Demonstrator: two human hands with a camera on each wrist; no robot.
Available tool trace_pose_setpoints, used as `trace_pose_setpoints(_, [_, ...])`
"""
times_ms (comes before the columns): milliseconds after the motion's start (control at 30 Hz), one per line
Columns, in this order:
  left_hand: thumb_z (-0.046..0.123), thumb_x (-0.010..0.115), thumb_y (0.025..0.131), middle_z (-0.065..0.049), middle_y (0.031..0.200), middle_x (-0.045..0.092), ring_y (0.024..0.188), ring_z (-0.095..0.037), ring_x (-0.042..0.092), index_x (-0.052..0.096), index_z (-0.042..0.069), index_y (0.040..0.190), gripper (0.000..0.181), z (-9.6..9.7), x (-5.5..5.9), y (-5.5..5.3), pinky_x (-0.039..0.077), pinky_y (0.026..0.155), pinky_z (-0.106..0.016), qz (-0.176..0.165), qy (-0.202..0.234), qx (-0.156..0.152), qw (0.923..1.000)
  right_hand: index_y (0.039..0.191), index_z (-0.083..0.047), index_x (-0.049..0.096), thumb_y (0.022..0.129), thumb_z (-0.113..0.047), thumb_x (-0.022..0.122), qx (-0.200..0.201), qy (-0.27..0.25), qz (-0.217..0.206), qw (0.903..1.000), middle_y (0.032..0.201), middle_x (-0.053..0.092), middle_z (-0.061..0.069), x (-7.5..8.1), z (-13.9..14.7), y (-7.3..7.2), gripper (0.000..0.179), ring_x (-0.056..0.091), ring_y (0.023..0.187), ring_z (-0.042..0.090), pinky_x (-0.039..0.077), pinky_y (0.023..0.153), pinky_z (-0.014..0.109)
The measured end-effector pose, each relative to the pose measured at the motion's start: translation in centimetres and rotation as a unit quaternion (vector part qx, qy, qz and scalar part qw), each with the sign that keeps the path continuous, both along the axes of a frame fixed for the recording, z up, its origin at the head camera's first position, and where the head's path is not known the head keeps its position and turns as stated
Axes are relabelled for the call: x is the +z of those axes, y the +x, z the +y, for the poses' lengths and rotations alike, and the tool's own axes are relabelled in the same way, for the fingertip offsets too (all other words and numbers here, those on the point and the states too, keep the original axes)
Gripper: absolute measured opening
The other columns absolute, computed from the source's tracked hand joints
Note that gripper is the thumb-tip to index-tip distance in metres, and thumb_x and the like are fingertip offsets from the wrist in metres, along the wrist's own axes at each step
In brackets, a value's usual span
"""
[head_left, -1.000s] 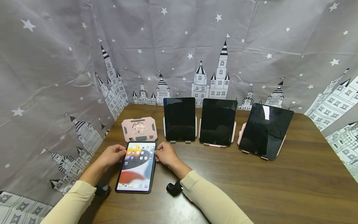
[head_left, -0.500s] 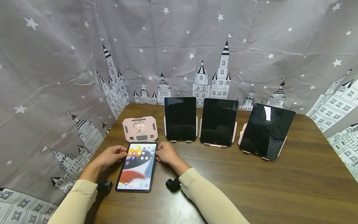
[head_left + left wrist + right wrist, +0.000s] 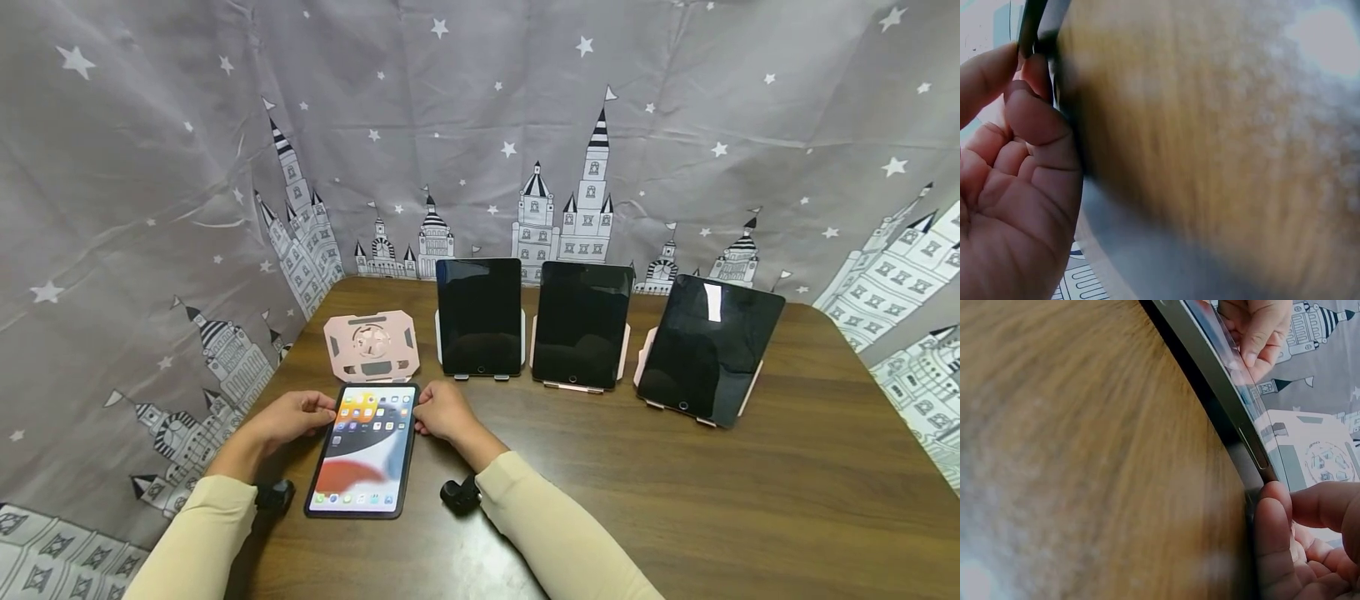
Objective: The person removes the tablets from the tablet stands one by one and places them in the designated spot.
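Observation:
A tablet (image 3: pixel 363 458) with a lit home screen lies face up on the near left of the table, its far end at the foot of a pink stand (image 3: pixel 348 329). My left hand (image 3: pixel 288 421) pinches its left edge near the far end. Thumb and fingers of that left hand (image 3: pixel 1029 169) meet at the edge in the left wrist view. Opposite, my right hand (image 3: pixel 450 417) pinches the right edge. Up close in the right wrist view, the tablet's side (image 3: pixel 1229 394) shows a long button beside the right hand (image 3: pixel 1316 537). A dark gap shows beneath it.
Three tablets with dark screens lean on stands along the back: a left one (image 3: pixel 480 321), a middle one (image 3: pixel 581 325) and a tilted right one (image 3: pixel 708 350). Behind the wooden table (image 3: pixel 637 492) hangs a grey curtain (image 3: pixel 480 125) printed with castles.
The lit tablet's far end has come slightly toward me, so more of the pink stand's foot shows. Both hands keep their pinch on it. The head view shifts a little.

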State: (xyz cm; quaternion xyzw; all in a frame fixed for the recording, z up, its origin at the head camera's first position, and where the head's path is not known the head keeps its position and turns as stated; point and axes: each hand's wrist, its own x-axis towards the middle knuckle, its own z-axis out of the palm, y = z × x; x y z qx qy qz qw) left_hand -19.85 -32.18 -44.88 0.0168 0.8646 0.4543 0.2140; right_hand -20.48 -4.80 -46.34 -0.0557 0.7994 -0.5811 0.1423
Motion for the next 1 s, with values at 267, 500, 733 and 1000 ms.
trace_pose_setpoints(267, [0.017, 0.062, 0.087, -0.007, 0.094, 0.062, 0.083, -0.018, 0.053, 0.058, -0.005, 0.108, 0.030, 0.3, 0.1, 0.1, 0.045, 0.070, -0.032, -0.006, -0.021, 0.008, 0.9997, 0.077, 0.000, 0.053, 0.078, 0.006, 0.060, -0.006, 0.011, 0.005, 0.9999, 0.052, 0.054, 0.005, 0.2, 0.2, 0.5, 0.008, 0.054, 0.042, 0.010, 0.045, 0.040, 0.019])
trace_pose_setpoints(500, [0.016, 0.061, 0.088, -0.006, 0.092, 0.062, 0.082, -0.019, 0.053, 0.058, -0.003, 0.107, 0.027, -0.1, -0.1, 0.1, 0.044, 0.069, -0.032, -0.004, -0.031, 0.001, 0.9995, 0.075, -0.002, 0.054, 0.077, 0.003, 0.060, -0.004, 0.027, 0.017, 0.9995, 0.049, 0.053, 0.002, 0.1, 0.0, 1.1, 0.008, 0.052, 0.040, 0.008, 0.041, 0.037, 0.018])
trace_pose_setpoints(733, [0.014, 0.060, 0.088, -0.006, 0.089, 0.061, 0.079, -0.018, 0.053, 0.057, -0.005, 0.105, 0.025, 0.0, 0.1, 0.3, 0.044, 0.067, -0.031, -0.005, -0.021, -0.012, 0.9997, 0.071, -0.004, 0.053, 0.076, 0.002, 0.061, -0.011, 0.052, 0.038, 0.9978, 0.047, 0.052, 0.000, 0.1, 0.0, 1.5, 0.011, 0.051, 0.039, 0.007, 0.038, 0.037, 0.017])
trace_pose_setpoints(1000, [0.012, 0.061, 0.087, -0.006, 0.087, 0.061, 0.077, -0.017, 0.053, 0.056, -0.007, 0.103, 0.025, -0.1, 0.0, 0.4, 0.044, 0.065, -0.031, 0.004, -0.019, -0.016, 0.9997, 0.068, -0.005, 0.053, 0.075, 0.002, 0.063, -0.007, 0.066, 0.060, 0.9960, 0.044, 0.051, -0.003, 0.2, 0.0, 1.8, 0.014, 0.050, 0.037, 0.006, 0.037, 0.037, 0.018])
